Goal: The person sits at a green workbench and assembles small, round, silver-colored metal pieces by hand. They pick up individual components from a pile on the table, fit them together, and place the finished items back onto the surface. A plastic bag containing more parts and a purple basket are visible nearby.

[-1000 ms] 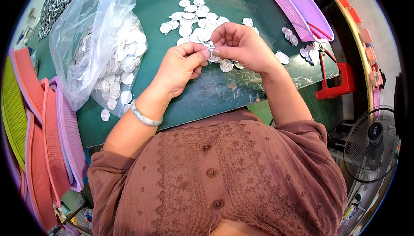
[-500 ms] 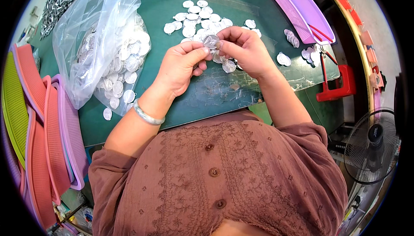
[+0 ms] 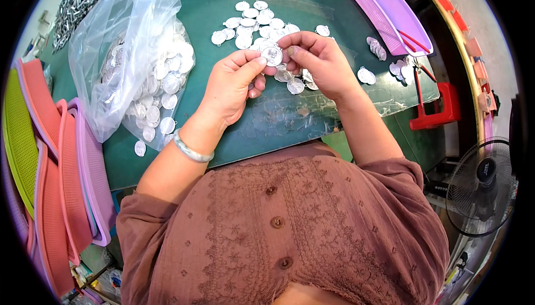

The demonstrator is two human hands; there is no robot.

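A round silver medal (image 3: 272,56) with a raised design faces up between my hands, over the near side of a pile of similar medals (image 3: 248,29). My left hand (image 3: 237,82) pinches its left edge between thumb and forefinger; a pale bangle (image 3: 192,148) circles that wrist. At the medal's right rim, my right hand (image 3: 317,62) has its fingers bent and closed, the thumb set slightly back from the face. More medals (image 3: 295,86) lie just below the fingers. On the left a clear plastic bag (image 3: 131,26) lies open, with many medals (image 3: 170,82) inside.
Lilac basket (image 3: 384,18) at the far right, pliers with red handles (image 3: 415,43) beside it. Small medal stacks (image 3: 366,76) lie on the green tabletop (image 3: 251,132). A red clamp-like frame (image 3: 443,107) sits at the right edge. Coloured baskets (image 3: 61,177) stand left; a fan (image 3: 485,182) stands right.
The medal has turned to show its face more squarely. My right thumb has drawn back a little to the right from its face, while my left hand keeps its pinch.
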